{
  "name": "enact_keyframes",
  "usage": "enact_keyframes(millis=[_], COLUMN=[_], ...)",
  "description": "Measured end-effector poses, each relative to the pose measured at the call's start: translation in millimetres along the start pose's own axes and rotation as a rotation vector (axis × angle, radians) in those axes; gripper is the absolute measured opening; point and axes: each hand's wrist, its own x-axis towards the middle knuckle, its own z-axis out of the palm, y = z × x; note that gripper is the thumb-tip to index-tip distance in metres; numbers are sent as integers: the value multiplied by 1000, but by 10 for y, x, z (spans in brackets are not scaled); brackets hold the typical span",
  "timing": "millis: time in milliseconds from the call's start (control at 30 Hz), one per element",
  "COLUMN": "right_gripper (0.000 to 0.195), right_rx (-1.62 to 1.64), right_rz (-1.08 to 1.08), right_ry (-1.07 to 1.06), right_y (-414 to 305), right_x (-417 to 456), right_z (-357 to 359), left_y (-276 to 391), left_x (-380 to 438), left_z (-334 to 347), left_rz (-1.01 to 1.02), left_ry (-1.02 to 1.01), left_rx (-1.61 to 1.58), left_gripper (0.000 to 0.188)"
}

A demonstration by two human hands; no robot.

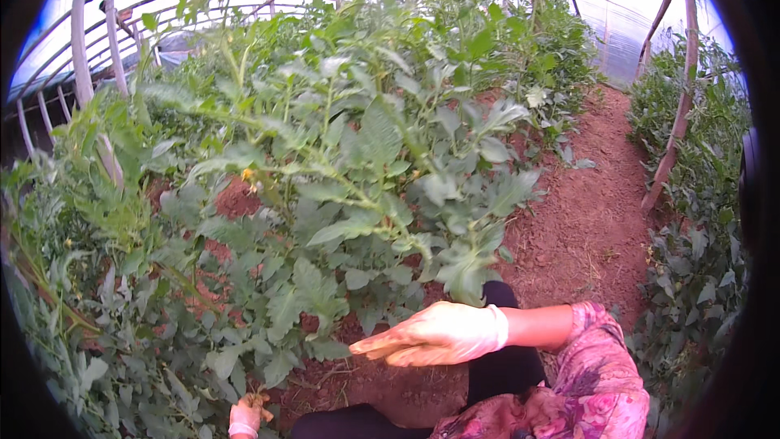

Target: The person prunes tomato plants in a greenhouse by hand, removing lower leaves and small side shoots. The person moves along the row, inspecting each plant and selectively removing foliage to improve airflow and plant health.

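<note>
My right hand, in a thin whitish glove with brown-stained fingertips, is stretched out to the left above the soil. Its fingers are extended, and nothing shows in them. Just beyond it stand leafy tomato plants, whose leaves hang close to the hand. Low at the left, my left hand wears a similar glove and has curled, stained fingers beside the lower foliage. Whether those fingers hold anything cannot be made out. A yellow flower shows among the stems.
A reddish soil path runs away at the right, with another plant row beyond it. A leaning wooden post borders that row. More posts and curved roof poles stand at the left. My dark-clothed knees flank bare soil.
</note>
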Motion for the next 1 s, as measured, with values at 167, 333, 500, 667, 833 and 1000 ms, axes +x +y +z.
enact_keyframes(millis=[167,333,500,667,833,1000], right_gripper=[41,43,41,44,38,33], right_rx=[450,794,854,951,800,816], right_rz=[112,69,-82,210,416,492], right_ry=[-39,-40,-25,322,746,882], right_y=[8,233,268,237,174,253], right_x=[-270,-610,-525,-1021,-1155,-1027], right_z=[-480,-1345,-2151,-3016,-3937,-4740], left_y=[1135,2702,3233,4477,6191,7632], left_x=[-827,-1293,-1105,-759,-768,154], left_z=[-58,773,749,1479,2012,3104], left_rz=[-100,75,-173,538,500,564], left_ry=[96,-17,-257,-409,-541,-528], left_rx=[741,548,-202,-142,-459,-139], left_gripper=[30,40,42,33,27,38])
